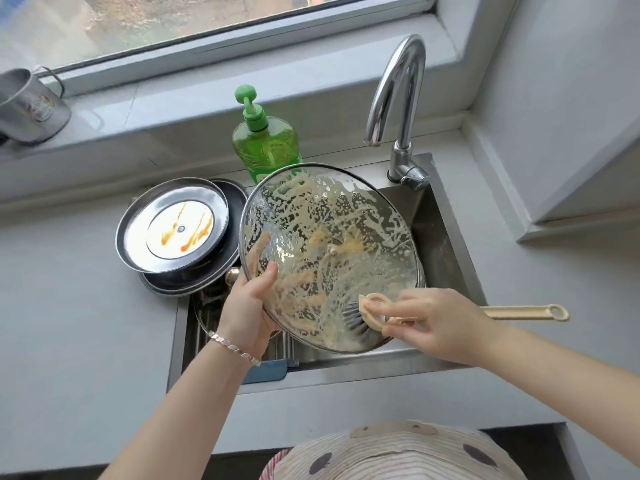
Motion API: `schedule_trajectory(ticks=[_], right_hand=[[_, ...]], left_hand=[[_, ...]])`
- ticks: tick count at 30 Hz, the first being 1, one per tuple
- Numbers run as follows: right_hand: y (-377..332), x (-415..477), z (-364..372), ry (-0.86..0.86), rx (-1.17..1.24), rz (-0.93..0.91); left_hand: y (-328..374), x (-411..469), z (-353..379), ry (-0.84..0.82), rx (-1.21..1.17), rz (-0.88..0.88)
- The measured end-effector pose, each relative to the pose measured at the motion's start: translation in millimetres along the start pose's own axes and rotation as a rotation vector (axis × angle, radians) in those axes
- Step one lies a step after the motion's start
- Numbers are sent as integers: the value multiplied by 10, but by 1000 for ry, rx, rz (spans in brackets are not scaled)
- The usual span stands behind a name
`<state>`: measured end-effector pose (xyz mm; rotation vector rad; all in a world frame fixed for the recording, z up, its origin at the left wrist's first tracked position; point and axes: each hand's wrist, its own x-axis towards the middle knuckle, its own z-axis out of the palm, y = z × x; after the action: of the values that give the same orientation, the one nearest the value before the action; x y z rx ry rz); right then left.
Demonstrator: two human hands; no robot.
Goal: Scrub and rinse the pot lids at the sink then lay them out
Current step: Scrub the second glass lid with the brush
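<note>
A large glass pot lid (332, 237), smeared with yellowish suds, is held tilted over the steel sink (446, 251). My left hand (247, 308) grips its lower left rim, thumb on the inside face. My right hand (440, 323) holds a beige long-handled dish brush (519, 311), its dark bristles (360, 322) pressed against the lid's lower edge. To the left, a steel lid (173, 226) with orange stains lies upside down on a darker lid (194, 282) at the sink's corner. Another glass lid (207, 306) lies partly hidden in the sink under my left hand.
A green pump bottle of dish soap (265, 140) stands behind the sink. The chrome faucet (398, 109) arches at the back right, with no water running. A metal mug (26, 109) sits on the window sill at far left. Grey countertop (76, 306) spreads left of the sink.
</note>
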<state>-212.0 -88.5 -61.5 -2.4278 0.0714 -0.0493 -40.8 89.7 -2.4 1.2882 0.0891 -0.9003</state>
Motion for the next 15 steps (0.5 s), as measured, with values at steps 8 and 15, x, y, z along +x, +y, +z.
schedule_trajectory(ticks=[8, 15], right_hand=[[176, 154, -72, 81, -102, 143], [442, 215, -188, 59, -232, 442]], left_hand=[[-63, -16, 11, -42, 67, -47], [-132, -75, 12, -92, 130, -66]])
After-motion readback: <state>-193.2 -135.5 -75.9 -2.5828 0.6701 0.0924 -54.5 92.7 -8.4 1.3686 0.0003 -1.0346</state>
